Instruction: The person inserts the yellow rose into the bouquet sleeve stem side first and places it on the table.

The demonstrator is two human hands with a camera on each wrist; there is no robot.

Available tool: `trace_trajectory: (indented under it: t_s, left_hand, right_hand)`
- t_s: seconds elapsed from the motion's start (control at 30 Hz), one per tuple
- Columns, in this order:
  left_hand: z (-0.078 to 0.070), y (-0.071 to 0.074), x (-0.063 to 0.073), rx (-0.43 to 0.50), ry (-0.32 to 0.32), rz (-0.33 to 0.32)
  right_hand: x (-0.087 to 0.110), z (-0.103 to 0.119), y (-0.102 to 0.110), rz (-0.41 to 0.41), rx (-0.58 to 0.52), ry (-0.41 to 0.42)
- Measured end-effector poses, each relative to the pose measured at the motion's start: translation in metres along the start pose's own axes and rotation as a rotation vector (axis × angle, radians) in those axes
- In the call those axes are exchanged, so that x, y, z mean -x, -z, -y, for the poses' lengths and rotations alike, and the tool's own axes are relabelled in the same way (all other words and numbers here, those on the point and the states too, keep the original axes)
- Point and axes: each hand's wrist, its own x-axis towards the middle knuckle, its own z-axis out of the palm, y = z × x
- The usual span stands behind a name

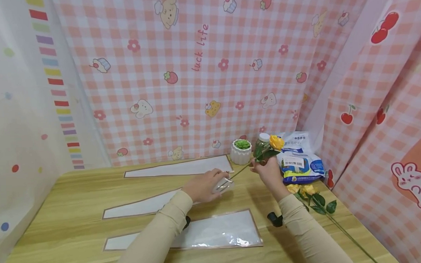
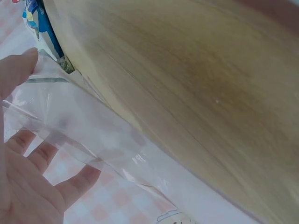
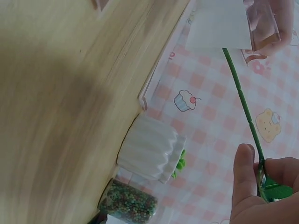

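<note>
My right hand pinches an artificial yellow rose by its green stem, just below the leaves. The bloom points up and to the right. From the fingers, the stem slants down to the mouth of a long tapered flower sleeve, white and see-through with a brown border. My left hand holds that sleeve around its wide end, thumb on one side and fingers on the other, and the mouth gapes. In the left wrist view the film lies between thumb and fingers.
Two more sleeves lie flat, one behind and one in front. A potted succulent, a white-capped bottle of coloured beads and blue-white bags stand at the back right. Yellow roses lie by the right forearm.
</note>
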Motion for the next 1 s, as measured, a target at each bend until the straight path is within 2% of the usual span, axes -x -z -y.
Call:
trace_trajectory:
  t_s: [0.2,0.33,0.57,0.7,1.0]
  left_hand:
    - [0.003,-0.001,0.001,0.004,0.005,-0.015]
    - [0.006,-0.001,0.002,0.016,0.018,-0.023]
    - [0.009,0.001,0.004,0.014,0.032,-0.014]
    - [0.009,0.002,0.004,0.020,0.033,-0.018]
    - [0.008,0.002,0.003,0.030,0.034,-0.013]
  right_hand:
    - [0.004,0.000,0.000,0.050,-0.040,-0.113]
    - [0.007,0.000,0.000,0.082,-0.032,-0.155]
    - [0.008,-0.006,-0.005,0.121,-0.112,-0.152]
    - [0.009,-0.010,-0.006,0.127,-0.155,-0.185]
    - [0.013,-0.013,-0.012,0.121,-0.169,-0.207]
